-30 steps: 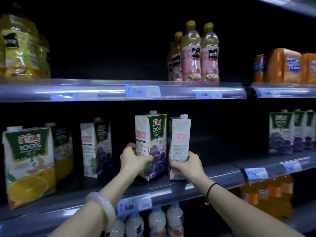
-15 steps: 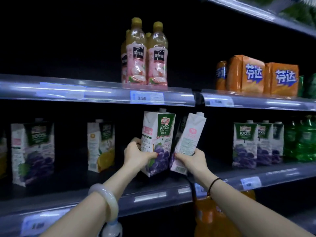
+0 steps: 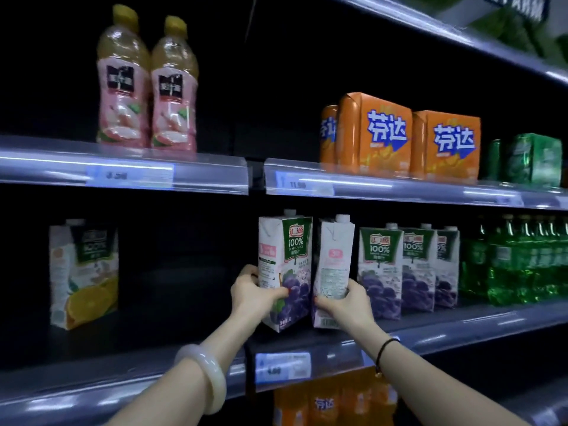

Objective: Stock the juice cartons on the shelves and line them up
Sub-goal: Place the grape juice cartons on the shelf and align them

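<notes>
My left hand (image 3: 255,292) grips a grape juice carton (image 3: 285,259) by its lower left side, green label facing me. My right hand (image 3: 347,299) holds a second grape carton (image 3: 333,265) by its lower part, its white side panel turned to me. Both cartons are upright and close together, over the middle shelf (image 3: 445,330). Just right of them a row of three grape cartons (image 3: 408,269) stands on that shelf. An orange juice carton (image 3: 83,275) stands alone at the left.
Green bottles (image 3: 516,259) fill the shelf right of the grape row. The upper shelf carries two pink-labelled bottles (image 3: 147,84), orange multipacks (image 3: 402,139) and green packs (image 3: 534,158). Orange bottles (image 3: 332,401) sit on the shelf below. Dark open shelf space lies between the orange carton and my hands.
Both hands have carried the two grape cartons to the right along the middle shelf, up beside the row of three. The right carton, tilted half a second ago, now stands nearly upright.
</notes>
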